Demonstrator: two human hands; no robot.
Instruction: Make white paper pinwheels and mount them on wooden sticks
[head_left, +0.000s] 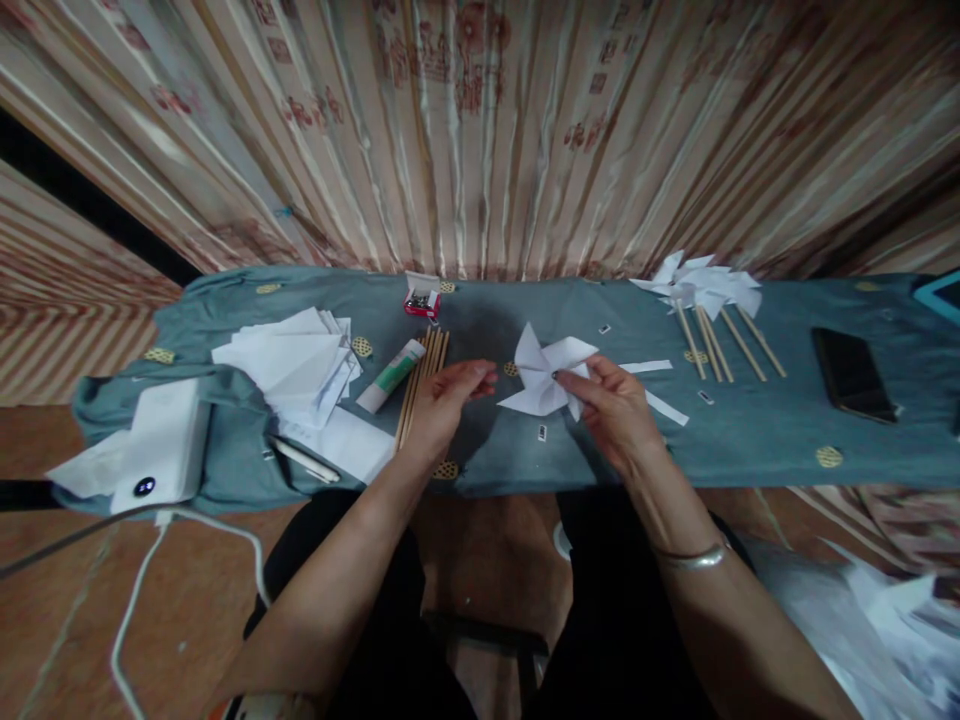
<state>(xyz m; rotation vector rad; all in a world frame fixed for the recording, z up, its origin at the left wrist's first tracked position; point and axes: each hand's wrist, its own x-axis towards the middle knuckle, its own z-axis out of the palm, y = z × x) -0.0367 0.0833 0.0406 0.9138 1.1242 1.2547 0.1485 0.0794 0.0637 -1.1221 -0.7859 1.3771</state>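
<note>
A white paper pinwheel (541, 372) is held just above the teal cloth (750, 430) at the table's middle. My right hand (611, 405) pinches its right side between thumb and fingers. My left hand (446, 398) hovers to the pinwheel's left, fingers loosely curled and pointing toward it, over the lower ends of a bundle of wooden sticks (421, 378). I cannot see anything in the left hand. A glue tube (390, 375) lies beside the sticks.
A stack of white paper squares (289, 365) and a white device (161, 445) with a cable sit at left. A small red box of pins (421, 297) is at the back. Finished pinwheels on sticks (709, 300) and a black phone (853, 375) lie at right.
</note>
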